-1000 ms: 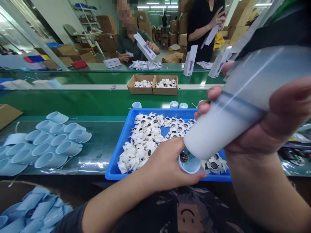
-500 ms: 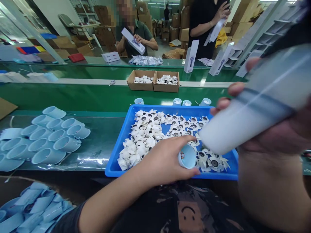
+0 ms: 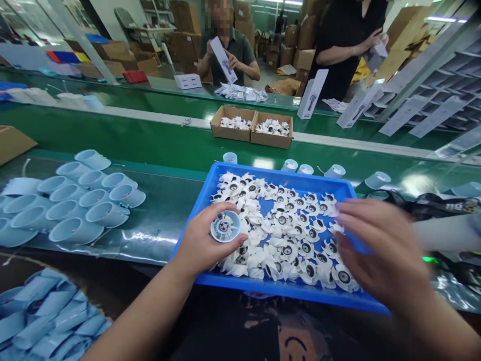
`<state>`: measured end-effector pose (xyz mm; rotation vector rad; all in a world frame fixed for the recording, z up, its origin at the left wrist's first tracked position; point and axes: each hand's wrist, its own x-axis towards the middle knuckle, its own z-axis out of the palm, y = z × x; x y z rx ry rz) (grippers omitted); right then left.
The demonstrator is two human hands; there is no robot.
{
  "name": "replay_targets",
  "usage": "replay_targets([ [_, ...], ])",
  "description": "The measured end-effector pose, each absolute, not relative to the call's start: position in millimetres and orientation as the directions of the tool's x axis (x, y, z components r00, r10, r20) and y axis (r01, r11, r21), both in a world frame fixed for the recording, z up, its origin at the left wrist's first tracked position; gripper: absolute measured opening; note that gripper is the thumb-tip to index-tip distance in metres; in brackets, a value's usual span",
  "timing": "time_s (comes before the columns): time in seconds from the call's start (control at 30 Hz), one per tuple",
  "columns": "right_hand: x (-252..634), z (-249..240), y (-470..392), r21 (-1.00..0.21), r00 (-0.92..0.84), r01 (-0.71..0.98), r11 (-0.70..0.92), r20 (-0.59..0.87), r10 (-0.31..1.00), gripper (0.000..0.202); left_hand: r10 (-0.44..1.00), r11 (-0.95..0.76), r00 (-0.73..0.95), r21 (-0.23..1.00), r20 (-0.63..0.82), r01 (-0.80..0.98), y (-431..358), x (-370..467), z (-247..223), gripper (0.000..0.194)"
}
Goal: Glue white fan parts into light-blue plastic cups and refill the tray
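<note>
The left hand (image 3: pixel 205 240) pinches a pale-blue round plastic housing (image 3: pixel 225 226), vaned inside; the blurred right hand (image 3: pixel 379 245) seems loosely spread.

Fan blades (image 3: pixel 281 219) lie in the tray (image 3: pixel 263 289); cups (image 3: pixel 103 214) stand left of it, small boxes (image 3: pixel 251 131) beyond its far side.

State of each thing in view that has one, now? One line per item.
Left hand: closed around a blue housing.
Held blue housing: open end up, red-centred part visible inside.
Right hand: open, blurred, nothing visible in its grip.
Blue tray: loaded with loose white fan blades.
Two cardboard boxes: open, white pieces inside.
White cylinder: blurred, partly hidden.
</note>
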<state>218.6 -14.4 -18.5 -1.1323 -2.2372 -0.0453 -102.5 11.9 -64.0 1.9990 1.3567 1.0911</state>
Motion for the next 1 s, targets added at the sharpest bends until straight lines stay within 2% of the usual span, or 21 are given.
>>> replay_targets([
  [0.1,156,-31,30,0.019,-0.71,0.683,0.73,0.253,0.658,0.033,0.917,-0.39,0.127,0.783,0.378,0.484,9,-102,-64,0.045],
  [0.13,139,-37,46,0.062,-0.75,0.657,0.751,0.151,0.644,0.03,0.919,-0.379,0.085,0.805,0.385,0.457,6,-103,-64,0.045],
  [0.2,113,-48,72,0.088,-0.761,0.648,0.756,0.041,0.648,0.024,0.931,-0.34,0.013,0.853,0.365,0.397,-1,-108,-63,0.048],
  [0.37,91,-62,89,0.156,-0.656,0.743,0.651,-0.019,0.754,0.015,0.993,-0.109,-0.015,0.945,0.119,0.308,-32,-135,-62,0.068],
  [0.47,91,-65,84,0.16,-0.581,0.8,0.578,-0.028,0.813,0.022,1.0,0.0,-0.004,0.969,0.001,0.246,-48,-149,-64,0.062],
  [0.53,87,-67,81,0.133,-0.538,0.831,0.54,-0.049,0.841,0.026,1.0,-0.001,0.016,0.971,-0.003,0.24,-52,-154,-66,0.056],
  [0.67,81,-68,86,-0.017,-0.425,0.905,0.425,-0.079,0.902,0.019,0.984,-0.174,0.106,0.925,0.146,0.338,-48,-158,-65,0.06],
  [0.77,88,-60,92,-0.254,-0.348,0.915,0.312,-0.111,0.931,0.016,0.96,-0.261,0.202,0.887,0.196,0.382,-43,-162,-64,0.068],
  [0.9,104,-37,85,-0.692,-0.387,0.714,0.109,-0.26,0.885,0.046,0.951,-0.259,0.268,0.877,0.157,0.405,-41,-167,-63,0.076],
  [1.0,102,-26,69,-0.848,-0.488,0.525,-0.068,-0.366,0.793,0.053,0.961,-0.219,0.254,0.868,0.111,0.447,-36,-165,-60,0.087],
])
